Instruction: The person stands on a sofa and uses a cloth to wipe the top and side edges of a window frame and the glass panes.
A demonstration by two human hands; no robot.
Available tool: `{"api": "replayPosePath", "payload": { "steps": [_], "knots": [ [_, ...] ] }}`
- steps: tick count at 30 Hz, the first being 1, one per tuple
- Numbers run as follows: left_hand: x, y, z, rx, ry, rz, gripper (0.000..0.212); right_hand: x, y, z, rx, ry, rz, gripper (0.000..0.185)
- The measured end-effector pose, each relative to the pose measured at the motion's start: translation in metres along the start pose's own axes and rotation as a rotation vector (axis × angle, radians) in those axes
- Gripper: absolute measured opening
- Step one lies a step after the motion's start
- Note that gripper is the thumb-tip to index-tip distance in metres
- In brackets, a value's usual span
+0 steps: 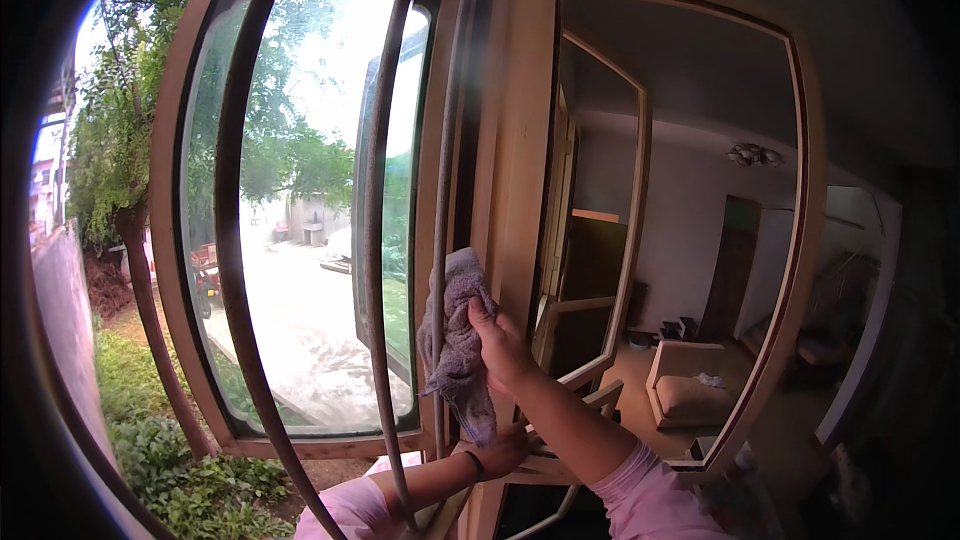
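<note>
My right hand grips a crumpled grey terry cloth, thumb pressed on its face. The cloth lies against a thin metal window bar, and its loose end hangs below my fingers. My left hand, with a dark band at the wrist, is low by the wooden window frame. Its fingers are partly hidden behind my right forearm, so its hold is unclear. The left forearm passes behind another metal bar.
A glazed casement stands outward at left, beyond a thick bar. A wooden sash stands at right. Through it show a cushioned chair and a ceiling lamp. Outside are a tree trunk and plants.
</note>
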State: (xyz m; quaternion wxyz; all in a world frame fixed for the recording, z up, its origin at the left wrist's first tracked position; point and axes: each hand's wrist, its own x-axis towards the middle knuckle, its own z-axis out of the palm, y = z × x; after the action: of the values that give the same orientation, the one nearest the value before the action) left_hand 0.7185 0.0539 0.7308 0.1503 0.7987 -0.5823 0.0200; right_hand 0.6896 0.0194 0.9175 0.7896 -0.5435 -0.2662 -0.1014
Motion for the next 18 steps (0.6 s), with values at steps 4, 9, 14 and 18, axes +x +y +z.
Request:
{"api": "replayPosePath", "payload": {
  "steps": [4,9,14,18],
  "knots": [
    [-0.009,0.025,-0.024,0.109,0.287,0.298,0.040,0.010,0.002,0.005,0.343,-0.094,0.179,0.045],
    [-0.016,0.025,-0.030,-0.239,-0.041,0.139,0.040,0.010,0.003,0.010,0.430,-0.262,0.304,0.052],
    [-0.041,0.019,-0.040,-1.391,-0.823,0.023,0.058,0.009,0.005,0.009,0.467,-0.285,0.264,0.051],
    [-0.081,0.015,-0.079,-1.492,-0.652,0.133,0.059,0.010,0.006,0.012,0.458,-0.294,0.265,0.050]
  ]
}}
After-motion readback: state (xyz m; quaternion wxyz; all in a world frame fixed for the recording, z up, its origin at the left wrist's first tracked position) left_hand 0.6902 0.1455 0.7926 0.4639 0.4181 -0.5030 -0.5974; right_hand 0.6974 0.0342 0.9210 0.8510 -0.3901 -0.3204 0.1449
